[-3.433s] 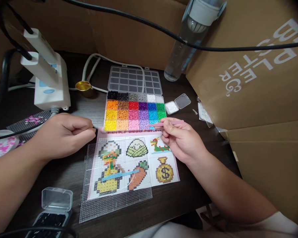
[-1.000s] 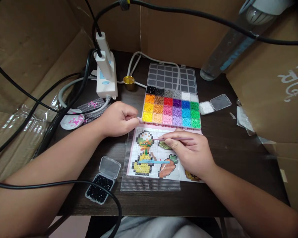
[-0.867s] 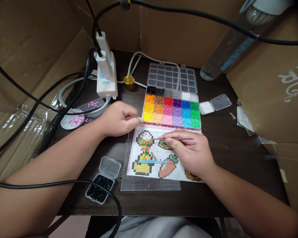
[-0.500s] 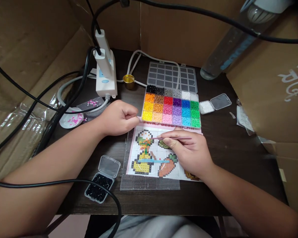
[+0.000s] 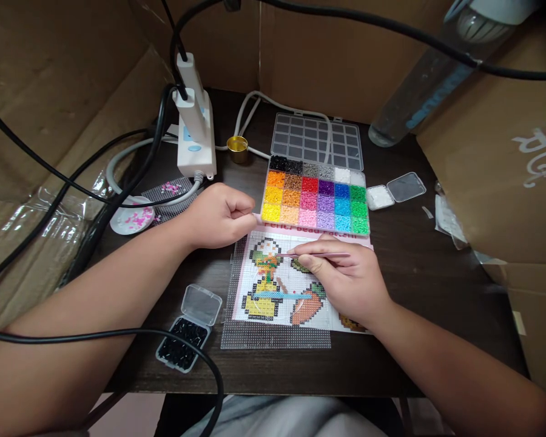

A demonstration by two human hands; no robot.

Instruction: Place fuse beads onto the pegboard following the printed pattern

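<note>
Pink tweezers (image 5: pixel 327 254) are pinched in my right hand (image 5: pixel 352 273). Their tips reach the colourful beads (image 5: pixel 267 264) near the upper left of the printed bead pattern sheet (image 5: pixel 250 243). The sheet lies over a clear pegboard (image 5: pixel 277 337) whose edges stick out at the left and front. At the sheet's upper left corner my left hand (image 5: pixel 222 217) is closed in a fist; its fingertips are turned away, so what they hold, if anything, is hidden. Just behind both hands sits the bead box (image 5: pixel 316 197), full of beads sorted by colour, with its lid (image 5: pixel 316 136) folded back.
A small box of black beads (image 5: pixel 182 343) stands front left, a box of white beads (image 5: pixel 380 197) at right. Further left are a dish of pink beads (image 5: pixel 131 215), another pegboard (image 5: pixel 175 191) and a power strip (image 5: pixel 195 145). A gold cup (image 5: pixel 237 149) stands behind. Black cables (image 5: pixel 118 334) cross the view.
The view has shifted very slightly. Both hands and the tweezers keep their places over the sheet.
</note>
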